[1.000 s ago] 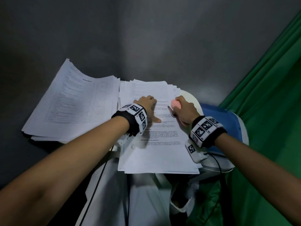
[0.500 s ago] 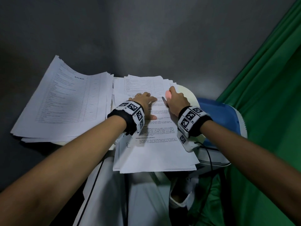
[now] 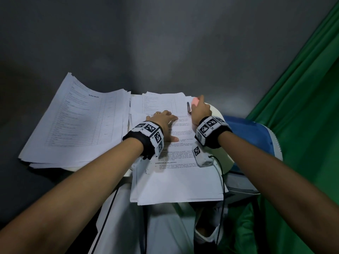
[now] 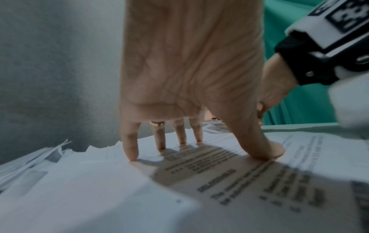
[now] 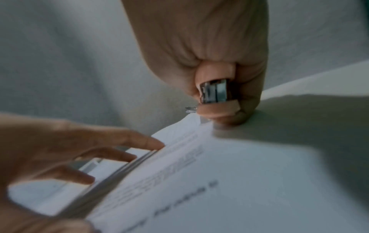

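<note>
The left hand (image 3: 162, 121) lies open on the top sheet of the middle stack of papers (image 3: 179, 182). Its fingers are spread and straight, and the fingertips (image 4: 131, 155) and thumb press the printed page down. The right hand (image 3: 200, 111) is curled tight around a small pink stapler (image 3: 194, 102) at the far right corner of that stack, with its metal mouth right at the corner of the sheets. A second pile of forms (image 3: 82, 125) lies just to the left, and a green cloth (image 3: 302, 125) hangs on the right.

The stapler (image 5: 214, 93) is largely covered by the right hand (image 5: 199, 39); print on the top sheet (image 4: 239, 181) is blurred beyond reading.
</note>
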Available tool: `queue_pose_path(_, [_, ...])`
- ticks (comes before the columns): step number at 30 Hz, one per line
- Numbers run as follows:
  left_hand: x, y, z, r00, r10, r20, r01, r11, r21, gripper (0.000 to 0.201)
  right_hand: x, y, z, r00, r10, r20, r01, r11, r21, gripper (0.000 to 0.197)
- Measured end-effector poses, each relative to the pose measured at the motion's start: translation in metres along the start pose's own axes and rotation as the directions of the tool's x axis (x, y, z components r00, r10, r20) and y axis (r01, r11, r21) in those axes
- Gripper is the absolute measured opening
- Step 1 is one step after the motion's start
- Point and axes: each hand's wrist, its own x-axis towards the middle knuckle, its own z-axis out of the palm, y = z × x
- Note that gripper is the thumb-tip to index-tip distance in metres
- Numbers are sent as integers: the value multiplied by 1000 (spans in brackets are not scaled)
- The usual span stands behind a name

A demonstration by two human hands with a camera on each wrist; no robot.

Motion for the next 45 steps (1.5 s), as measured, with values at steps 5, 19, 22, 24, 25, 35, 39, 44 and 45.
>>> queue_pose_path(5, [6,-9,-9,995,-41,-89,30,992,-123,106,-16,18,-19,1000,-15,17,12,988,152,33])
queue_pose_path(19, [-54,41,3,969,25,-248,-241,345,-907,27,-98,46,-59,915,-404,-5,398,901,173,37])
queue_pose_path(22, [-65,47,8,962,54,-268,-272,288,-918,18,-111,49,-63,882,-470,-13,470,880,73,40])
queue_pose_path(24, [-70,49,10,960,56,-276,-281,262,-923,17,-118,51,-66,874,-486,10,486,873,36,40])
queue_pose_path(25, [-72,50,10,960,56,-273,-278,254,-926,19,-122,51,-69,871,-491,20,491,871,14,39])
queue_pose_path(35, [-94,74,3,951,-33,-308,-284,302,-910,7,-158,90,-104,865,-498,63,501,862,-74,40])
queue_pose_path(39, [-123,105,14,940,78,-331,-323,508,-799,8,-186,138,-130,921,-389,-25,389,921,-15,40])
queue_pose_path(44, [-160,174,115,921,389,17,-274,678,-683,17,-222,211,-144,971,-165,-175,183,979,93,36])
queue_pose_path(45, [-161,187,140,915,387,113,-218,710,-670,19,-230,221,-145,977,-108,-182,132,984,120,36])
